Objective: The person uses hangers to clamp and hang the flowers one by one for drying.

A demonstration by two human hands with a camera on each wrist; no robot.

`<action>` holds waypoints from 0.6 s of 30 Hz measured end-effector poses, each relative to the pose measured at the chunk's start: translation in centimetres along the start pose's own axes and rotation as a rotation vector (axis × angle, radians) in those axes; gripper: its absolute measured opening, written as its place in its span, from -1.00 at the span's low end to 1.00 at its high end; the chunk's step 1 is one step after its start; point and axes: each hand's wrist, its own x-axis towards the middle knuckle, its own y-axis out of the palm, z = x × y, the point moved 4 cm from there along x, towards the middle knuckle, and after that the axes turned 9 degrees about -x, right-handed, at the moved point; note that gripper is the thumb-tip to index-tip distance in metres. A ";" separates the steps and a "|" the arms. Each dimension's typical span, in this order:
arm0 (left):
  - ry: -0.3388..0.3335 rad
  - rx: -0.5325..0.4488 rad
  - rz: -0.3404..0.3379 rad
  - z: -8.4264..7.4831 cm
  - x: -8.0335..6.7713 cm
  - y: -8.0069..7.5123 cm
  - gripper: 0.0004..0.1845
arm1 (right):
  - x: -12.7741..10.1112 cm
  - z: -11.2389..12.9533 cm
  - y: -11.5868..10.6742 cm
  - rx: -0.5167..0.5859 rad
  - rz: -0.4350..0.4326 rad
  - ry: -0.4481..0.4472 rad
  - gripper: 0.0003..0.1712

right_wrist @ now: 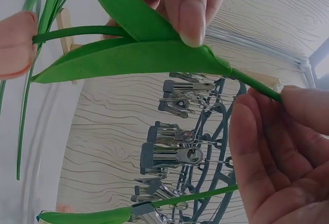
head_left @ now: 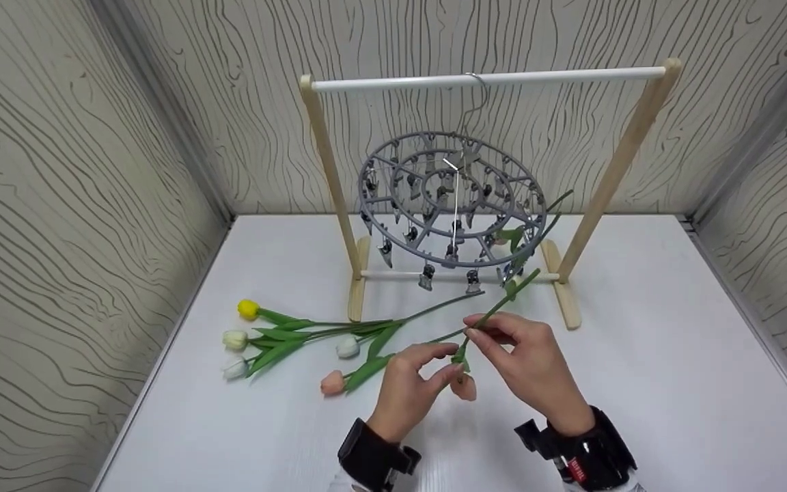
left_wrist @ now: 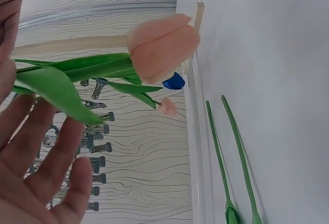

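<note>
A pink tulip (head_left: pixel 463 388) is held between both hands, bloom toward the body and stem pointing up and away. My left hand (head_left: pixel 410 386) pinches it just above the bloom, its thumb against a green leaf (right_wrist: pixel 154 59) in the right wrist view. Farther up, my right hand (head_left: pixel 530 359) pinches the stem (right_wrist: pixel 257 85) between thumb and fingers. Beyond the hands hangs a round grey clip hanger (head_left: pixel 361 195) with metal clips. At its right side a clip (right_wrist: pixel 149 213) holds a green stem; a blue tulip (left_wrist: pixel 174 81) and a smaller pink one (left_wrist: pixel 167 107) hang there too.
The hanger hooks on the white bar (head_left: pixel 393 82) of a wooden stand (head_left: pixel 328 164). Left on the white table (head_left: pixel 182 417) lie a yellow tulip (head_left: pixel 249 309), several white tulips (head_left: pixel 348 347) and another pink tulip (head_left: pixel 332 383). Patterned walls (head_left: pixel 264 123) enclose the table.
</note>
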 end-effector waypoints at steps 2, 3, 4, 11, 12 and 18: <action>0.015 -0.030 -0.006 0.0 0.0 0.0 -0.76 | 0.0 0.1 0.2 0.004 0.014 -0.026 -0.82; 0.028 -0.043 -0.009 -0.1 -0.1 0.0 -0.77 | 0.0 0.2 0.3 0.004 0.021 -0.034 -0.82; 0.043 -0.051 -0.012 -0.1 -0.1 0.0 -0.78 | 0.0 0.3 0.3 0.005 0.026 -0.044 -0.83; 0.089 -0.058 -0.016 -0.2 -0.1 -0.2 -0.82 | 0.2 -0.1 0.4 0.018 0.049 -0.086 -0.81; 0.079 -0.056 -0.020 -0.1 -0.1 -0.2 -0.81 | 0.3 -0.3 0.4 0.020 0.047 -0.069 -0.81; 0.035 -0.063 -0.081 0.3 -0.3 -0.8 -0.78 | 1.1 -2.5 0.5 0.044 0.012 0.115 -0.73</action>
